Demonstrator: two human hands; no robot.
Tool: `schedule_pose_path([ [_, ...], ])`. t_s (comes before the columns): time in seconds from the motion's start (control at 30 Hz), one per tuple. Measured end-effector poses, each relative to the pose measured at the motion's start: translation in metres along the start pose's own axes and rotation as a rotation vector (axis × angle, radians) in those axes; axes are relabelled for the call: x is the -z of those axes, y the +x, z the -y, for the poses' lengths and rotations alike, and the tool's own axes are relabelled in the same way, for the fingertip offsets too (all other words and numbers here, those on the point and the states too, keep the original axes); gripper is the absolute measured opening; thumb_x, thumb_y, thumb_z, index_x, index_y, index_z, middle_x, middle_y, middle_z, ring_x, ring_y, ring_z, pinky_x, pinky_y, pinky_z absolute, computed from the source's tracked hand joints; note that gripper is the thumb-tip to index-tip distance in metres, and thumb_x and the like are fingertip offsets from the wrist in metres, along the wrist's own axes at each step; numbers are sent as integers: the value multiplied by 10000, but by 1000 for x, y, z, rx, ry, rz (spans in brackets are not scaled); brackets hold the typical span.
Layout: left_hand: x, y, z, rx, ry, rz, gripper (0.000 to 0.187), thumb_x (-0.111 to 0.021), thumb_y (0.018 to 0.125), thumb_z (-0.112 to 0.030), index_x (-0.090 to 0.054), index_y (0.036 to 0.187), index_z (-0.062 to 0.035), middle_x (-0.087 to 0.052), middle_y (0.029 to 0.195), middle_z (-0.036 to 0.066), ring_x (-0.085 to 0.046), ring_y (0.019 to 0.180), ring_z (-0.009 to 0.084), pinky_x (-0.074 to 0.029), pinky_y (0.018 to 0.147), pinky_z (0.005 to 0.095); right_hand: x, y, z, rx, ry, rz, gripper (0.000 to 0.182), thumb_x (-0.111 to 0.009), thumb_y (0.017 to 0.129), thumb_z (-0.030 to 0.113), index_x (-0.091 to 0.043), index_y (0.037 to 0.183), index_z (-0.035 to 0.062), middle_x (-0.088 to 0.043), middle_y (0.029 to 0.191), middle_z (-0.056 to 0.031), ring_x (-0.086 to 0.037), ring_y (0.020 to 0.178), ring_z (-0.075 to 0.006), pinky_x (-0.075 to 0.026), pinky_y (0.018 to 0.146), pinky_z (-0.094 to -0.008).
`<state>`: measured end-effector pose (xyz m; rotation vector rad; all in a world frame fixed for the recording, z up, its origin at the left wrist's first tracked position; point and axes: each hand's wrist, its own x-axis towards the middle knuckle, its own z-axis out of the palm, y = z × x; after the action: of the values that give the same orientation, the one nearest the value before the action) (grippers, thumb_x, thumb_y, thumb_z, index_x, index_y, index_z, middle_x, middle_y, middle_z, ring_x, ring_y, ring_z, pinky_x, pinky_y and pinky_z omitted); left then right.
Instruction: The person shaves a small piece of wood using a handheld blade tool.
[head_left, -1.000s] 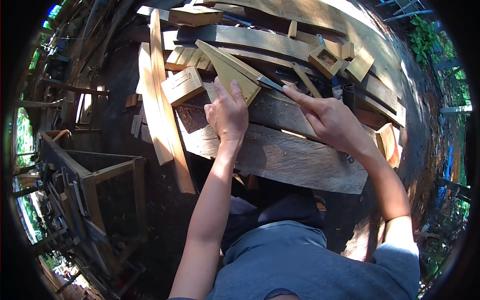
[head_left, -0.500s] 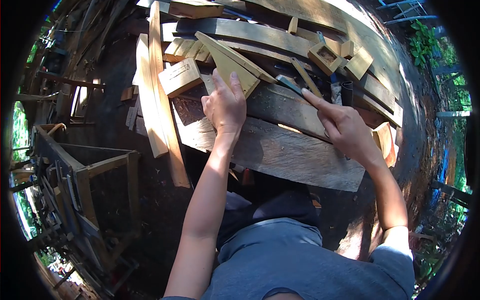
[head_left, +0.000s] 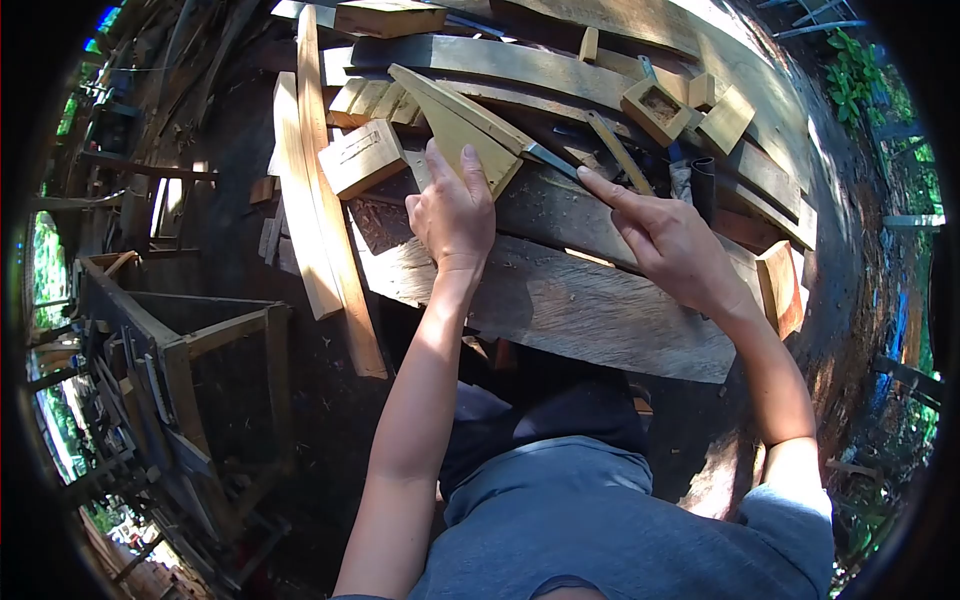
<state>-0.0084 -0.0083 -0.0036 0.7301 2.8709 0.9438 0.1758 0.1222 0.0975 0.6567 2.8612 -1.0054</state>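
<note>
My left hand (head_left: 455, 210) presses on a tapered, pale wooden piece (head_left: 465, 135) with a raised strip along its far edge, thumb and fingers gripping its near side. In my right hand (head_left: 675, 245) is a chisel (head_left: 555, 162), its index finger stretched along the flat metal blade. The handle is hidden inside the fist. The blade's tip meets the right end of the wooden piece, at the strip. Left of my left hand lies a mortised wood block (head_left: 362, 160). A narrow wooden bar (head_left: 620, 153), perhaps a ruler, rests beyond the chisel.
Rough planks (head_left: 600, 310) form the work surface. A hollowed block (head_left: 655, 110) and smaller offcuts (head_left: 727, 122) lie at the far right. Two long wooden strips (head_left: 325, 220) jut toward me on the left. A wooden frame (head_left: 180, 350) stands on the ground at left.
My right hand has moved left and slightly away from me, bringing the chisel tip onto the end of the wooden piece. My left hand stays on the wood.
</note>
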Motion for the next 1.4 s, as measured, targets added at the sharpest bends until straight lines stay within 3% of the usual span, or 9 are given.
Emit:
schedule_pose_path([
  [0.07,-1,0,1,-6,-6,1,565,-371,1028,-441,-429,1390,-12,-725,838,200,-687,831,370,-426,876,408,0,1,-1,-18,28,12,565,-509,921,99,-468,1463,254,-660,891,-203,-644,814,-388,-510,756,-468],
  [0.13,0,0,0,-9,-18,-3,564,-371,1029,-440,-428,1389,-10,-725,842,200,-686,826,369,-426,872,406,-4,1,-4,44,58,-45,647,-479,876,-10,-458,1484,209,-449,676,-120,-457,577,-203,-450,635,-310],
  [0.57,1,0,-1,-16,-53,-1,545,-385,1033,-416,-417,1388,-4,-729,871,191,-694,842,350,-415,882,408,1,2,0,32,-59,13,636,-496,888,6,-458,1483,229,-485,699,-144,-492,596,-281,-484,680,-347],
  [0.63,0,0,-1,-34,-59,-13,544,-384,1033,-415,-417,1386,-2,-730,869,189,-694,841,351,-415,883,408,-6,4,1,14,-67,50,554,-513,908,77,-499,1440,231,-678,928,-205,-664,845,-380,-531,788,-470],
  [0.83,3,-2,-3,-11,-40,3,542,-385,1032,-411,-419,1380,2,-730,868,187,-695,837,353,-415,884,405,18,-4,16,-126,13,69,540,-508,930,90,-490,1450,235,-658,869,-209,-653,780,-376,-498,743,-470],
  [0.97,3,-1,-3,-33,-66,-11,536,-390,1030,-407,-423,1375,2,-729,867,189,-693,830,356,-415,873,403,9,5,5,-56,18,40,549,-502,930,81,-483,1456,235,-642,831,-214,-641,749,-376,-478,720,-472],
  [1.03,1,-1,-1,-35,-63,-22,535,-393,1030,-407,-423,1374,1,-729,864,189,-693,827,356,-415,869,404,1,7,-1,39,21,-47,638,-493,858,-11,-498,1456,210,-398,652,-111,-426,547,-208,-419,605,-290],
  [1.27,1,-1,0,-33,-11,-17,538,-401,1028,-415,-415,1378,-6,-726,848,194,-694,809,361,-422,853,407,10,10,7,22,-58,4,642,-492,863,-4,-487,1463,222,-465,667,-126,-473,554,-230,-435,614,-304],
  [1.4,0,-2,-1,-56,-16,-36,541,-397,1029,-415,-408,1383,-7,-727,845,192,-693,807,365,-428,859,409,-1,21,7,39,-131,-33,565,-513,904,45,-507,1442,216,-596,760,-199,-608,659,-331,-481,665,-402],
])
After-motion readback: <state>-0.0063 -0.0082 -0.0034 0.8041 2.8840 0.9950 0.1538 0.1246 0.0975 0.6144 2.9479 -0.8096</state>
